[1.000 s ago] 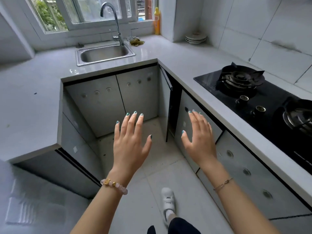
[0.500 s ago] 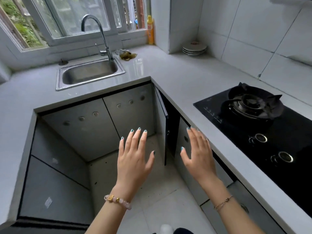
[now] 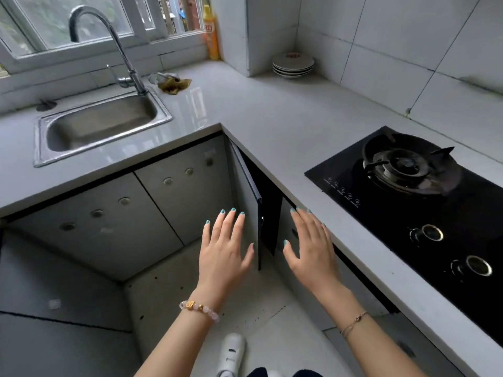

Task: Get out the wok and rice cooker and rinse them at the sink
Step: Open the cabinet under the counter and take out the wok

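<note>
Neither the wok nor the rice cooker shows anywhere; I judge they sit behind the cupboard door point(image 3: 251, 191) standing ajar at the inner corner, whose inside is dark from here. My left hand point(image 3: 223, 254) and right hand point(image 3: 310, 248) hang with fingers spread wide, each grip holding nothing, the door edge between them at 12 o'clock.

I expect the wok to be stiff, fairly heavy and lopsided, best taken by its handle with the other hand under the rim. The cooker should be bulkier, with a smooth shell and a loose lid, so I would lift it from beneath with both hands.

The sink point(image 3: 160, 111) lies at 10 o'clock under the tap point(image 3: 119, 50), with a rag point(image 3: 174, 84) beside it. The stove point(image 3: 408, 186) is at 2 o'clock and stacked plates point(image 3: 292, 65) at 1 o'clock; the tabletop point(image 3: 272, 118) between is otherwise bare. The half-open door itself crowds the reach.
</note>
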Demonstrator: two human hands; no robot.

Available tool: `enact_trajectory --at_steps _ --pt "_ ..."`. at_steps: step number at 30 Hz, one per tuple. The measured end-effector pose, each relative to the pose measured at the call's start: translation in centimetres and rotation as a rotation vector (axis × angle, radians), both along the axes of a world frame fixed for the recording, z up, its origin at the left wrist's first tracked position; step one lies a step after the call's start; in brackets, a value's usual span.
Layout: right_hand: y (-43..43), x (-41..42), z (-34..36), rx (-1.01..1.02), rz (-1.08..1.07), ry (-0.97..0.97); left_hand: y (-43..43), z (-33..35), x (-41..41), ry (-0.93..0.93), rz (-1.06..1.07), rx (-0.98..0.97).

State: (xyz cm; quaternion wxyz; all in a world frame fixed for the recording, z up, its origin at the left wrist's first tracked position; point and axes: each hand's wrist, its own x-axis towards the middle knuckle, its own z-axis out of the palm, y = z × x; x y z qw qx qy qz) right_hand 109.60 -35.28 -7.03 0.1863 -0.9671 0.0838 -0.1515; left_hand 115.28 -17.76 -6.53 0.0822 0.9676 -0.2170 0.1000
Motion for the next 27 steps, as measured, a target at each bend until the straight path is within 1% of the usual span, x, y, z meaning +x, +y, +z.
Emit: enact_trajectory --at_steps 3,11,18,23,27 --pt "0.3 2.0 -0.4 -0.011 -0.062 0.024 -0.5 -1.2 4.0 0.039 -0.080 0.045" --pt "1.4 6.8 -1.8 -0.040 -0.229 0.092 -2.9 -5.1 14.3 0.172 -0.382 0.202" --pt "2.1 8.8 -2.2 -0.066 -0.346 0.113 -5.4 -7.6 19.1 0.234 -0.584 0.312" --pt "2.3 8.8 -2.2 -0.080 -0.381 0.129 -5.8 -9.2 20.4 0.283 -0.621 0.402" --pt "2.8 8.7 -2.4 -0.083 -0.379 0.132 -5.4 -9.4 20.4 0.280 -0.609 0.402"
